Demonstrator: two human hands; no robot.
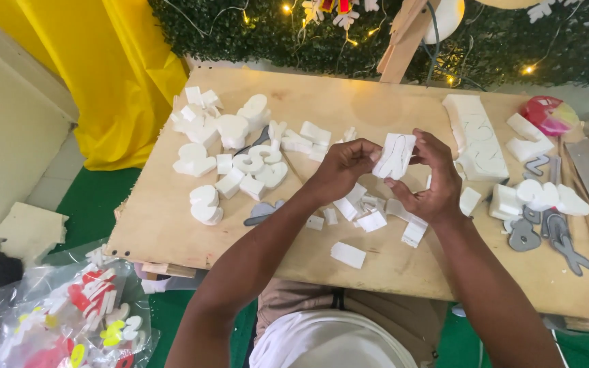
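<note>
Held above the middle of the table (172,232): a small white foam block (395,155) with curved pencil lines drawn on its face. Left hand (341,167) pinching the block's left edge, right hand (432,178) closing on its right and lower side, so each grip grasping the same piece. Already cut, by the look of it: a heap of finished foam shapes (236,150) to the left. Offcuts (369,218) scattered under the hands. Not yet cut: the marked block, outline intact, and a larger foam slab (475,136) with drawn outlines further right. Probably well along, though not finished. Block upright, long axis near vertical, top leaning slightly right, marked face turned toward the camera.
</note>
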